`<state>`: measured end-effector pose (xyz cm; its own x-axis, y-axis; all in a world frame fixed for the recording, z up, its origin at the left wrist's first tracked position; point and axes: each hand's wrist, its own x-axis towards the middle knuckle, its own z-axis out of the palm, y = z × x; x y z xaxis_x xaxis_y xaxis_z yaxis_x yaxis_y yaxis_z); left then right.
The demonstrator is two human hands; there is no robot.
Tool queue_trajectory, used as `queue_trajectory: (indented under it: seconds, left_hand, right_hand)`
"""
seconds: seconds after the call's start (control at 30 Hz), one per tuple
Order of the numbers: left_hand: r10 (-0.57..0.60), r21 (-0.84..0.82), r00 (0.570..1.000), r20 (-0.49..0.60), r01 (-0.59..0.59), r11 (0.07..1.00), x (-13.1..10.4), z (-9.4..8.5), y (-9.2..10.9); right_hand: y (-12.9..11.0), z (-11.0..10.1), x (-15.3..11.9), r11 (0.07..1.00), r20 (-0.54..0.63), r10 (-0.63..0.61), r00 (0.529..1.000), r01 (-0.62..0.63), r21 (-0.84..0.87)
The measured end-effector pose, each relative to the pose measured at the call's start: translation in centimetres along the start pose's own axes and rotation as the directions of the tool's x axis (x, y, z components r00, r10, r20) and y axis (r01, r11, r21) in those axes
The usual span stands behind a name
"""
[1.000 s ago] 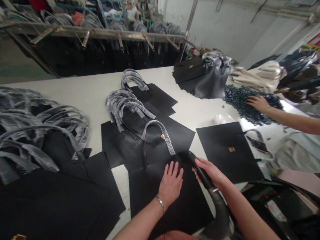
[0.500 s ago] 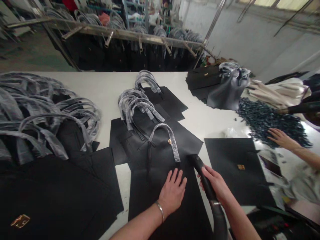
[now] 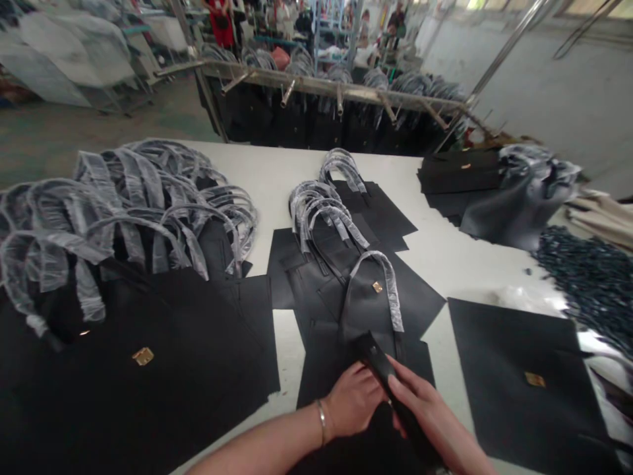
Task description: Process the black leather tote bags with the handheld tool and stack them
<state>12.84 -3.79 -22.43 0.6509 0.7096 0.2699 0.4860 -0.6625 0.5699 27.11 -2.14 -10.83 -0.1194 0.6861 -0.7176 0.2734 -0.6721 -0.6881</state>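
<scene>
A black panel (image 3: 321, 369) with a plastic-wrapped handle (image 3: 390, 284) and a gold clasp (image 3: 377, 287) lies in front of me on the white table. My right hand (image 3: 420, 399) is wrapped round a black tube-like tool (image 3: 383, 373), whose flat end is over the panel. Against the tool's left side is my left hand (image 3: 353, 399), wearing a bracelet, its fingers curled and partly hidden behind the tool; what they hold cannot be made out.
Black bags with wrapped handles (image 3: 143, 178) are heaped at left. Another black panel (image 3: 519, 349) lies at right, near a pile of small dark pieces (image 3: 588, 277). Behind the table (image 3: 277, 165) stands a metal rack (image 3: 316, 86); people are in the distance.
The view has swung left. My left hand has gone from spread flat on the panel to curled beside the tool. The tool has come inward over the panel. Another person's hand at right is out of view.
</scene>
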Motion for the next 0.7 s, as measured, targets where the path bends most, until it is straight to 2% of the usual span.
queue_trajectory:
  seconds: [0.1,0.2,0.37,0.6,0.7]
  left_hand:
    - [-0.126,0.093,0.992,0.002,0.125,0.988,-4.5,-2.6,-0.4]
    - [-0.160,0.184,0.986,0.048,0.149,0.972,-6.8,-3.5,-0.8]
    - [-0.158,0.222,0.986,0.046,0.144,0.964,-6.6,-3.1,-0.8]
    - [-0.140,0.226,0.989,0.044,0.126,0.966,-6.5,-3.1,-0.7]
    - [-0.150,0.233,0.988,0.032,0.139,0.962,-6.4,-2.9,-0.6]
  right_hand:
    - [0.2,1.4,1.3,1.000,0.076,0.029,0.997,-0.030,0.007]
    - [-0.4,2.3,2.5,0.998,0.104,0.045,0.994,-0.049,0.035]
    - [-1.6,2.9,3.9,0.997,0.089,-0.003,0.996,-0.004,0.077]
    - [-0.6,2.1,3.2,0.994,0.107,0.092,0.990,-0.097,0.042]
    - [-1.6,2.8,4.2,0.998,0.079,0.036,0.996,-0.040,0.055]
